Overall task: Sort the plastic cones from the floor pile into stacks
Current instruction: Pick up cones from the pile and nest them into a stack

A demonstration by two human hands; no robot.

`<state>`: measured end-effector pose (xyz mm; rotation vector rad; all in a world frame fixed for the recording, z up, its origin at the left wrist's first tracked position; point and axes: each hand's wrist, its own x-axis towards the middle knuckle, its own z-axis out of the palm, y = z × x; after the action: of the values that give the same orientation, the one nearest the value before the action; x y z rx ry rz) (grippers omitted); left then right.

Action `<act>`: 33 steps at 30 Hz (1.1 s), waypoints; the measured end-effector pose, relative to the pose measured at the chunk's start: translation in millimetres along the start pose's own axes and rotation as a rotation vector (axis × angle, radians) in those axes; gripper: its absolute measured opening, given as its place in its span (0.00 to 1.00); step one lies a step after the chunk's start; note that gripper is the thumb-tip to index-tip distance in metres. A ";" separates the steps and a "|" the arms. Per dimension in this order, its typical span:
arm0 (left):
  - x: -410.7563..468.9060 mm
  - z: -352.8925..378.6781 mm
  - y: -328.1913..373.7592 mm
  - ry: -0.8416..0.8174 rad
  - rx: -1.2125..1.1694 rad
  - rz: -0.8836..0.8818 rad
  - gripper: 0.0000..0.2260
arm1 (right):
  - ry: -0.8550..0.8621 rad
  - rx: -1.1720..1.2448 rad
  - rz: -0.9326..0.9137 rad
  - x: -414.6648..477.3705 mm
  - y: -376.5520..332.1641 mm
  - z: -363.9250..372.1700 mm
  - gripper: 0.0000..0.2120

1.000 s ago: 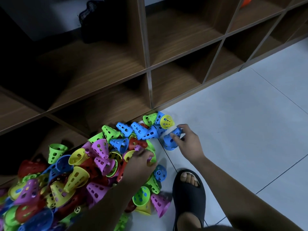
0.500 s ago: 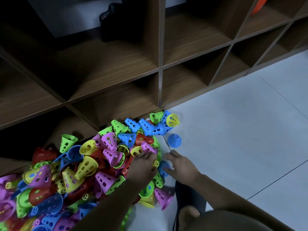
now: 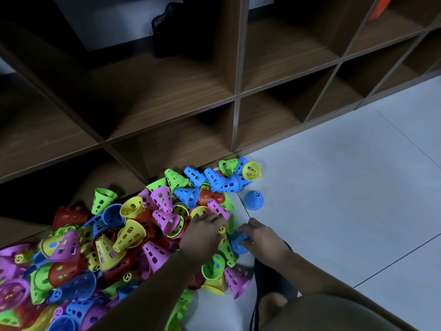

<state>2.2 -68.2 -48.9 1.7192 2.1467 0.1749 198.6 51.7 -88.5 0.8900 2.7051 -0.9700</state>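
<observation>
A pile of perforated plastic cones (image 3: 133, 235) in blue, green, yellow, purple and red lies on the floor against the shelf base. One blue cone (image 3: 253, 199) stands alone on the tile, just right of the pile. My right hand (image 3: 263, 237) is at the pile's right edge, its fingers curled round another blue cone (image 3: 236, 242). My left hand (image 3: 202, 235) rests on the pile with its fingertips against a purple cone (image 3: 218, 209). The fingertips are partly hidden among the cones, so a grip does not show.
A dark wooden cubby shelf (image 3: 235, 96) runs along the back, with a black object (image 3: 171, 27) in an upper compartment. Pale floor tiles (image 3: 346, 199) spread to the right. My foot in a dark sandal (image 3: 274, 290) is at the bottom, beside the pile.
My right hand let go of the blue cone standing alone on the tile, drew back to the pile's edge and closed on another blue cone. My left hand barely moved.
</observation>
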 end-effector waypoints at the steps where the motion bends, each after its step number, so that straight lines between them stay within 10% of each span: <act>1: -0.6 -3.4 0.2 0.032 -0.052 -0.017 0.11 | 0.046 0.043 0.006 -1.8 1.8 -8.7 0.15; 11: 17.0 -48.2 15.4 0.206 -0.500 -0.197 0.09 | 0.461 0.092 0.084 17.7 18.9 -93.2 0.11; 33: 100.9 -17.9 65.9 0.260 -0.485 -0.133 0.16 | 0.189 0.070 0.155 -24.8 27.8 -44.7 0.12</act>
<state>37.9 47.1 -32.5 1.3266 2.1500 0.8461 237.9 84.4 -60.7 1.2431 2.7156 -1.0005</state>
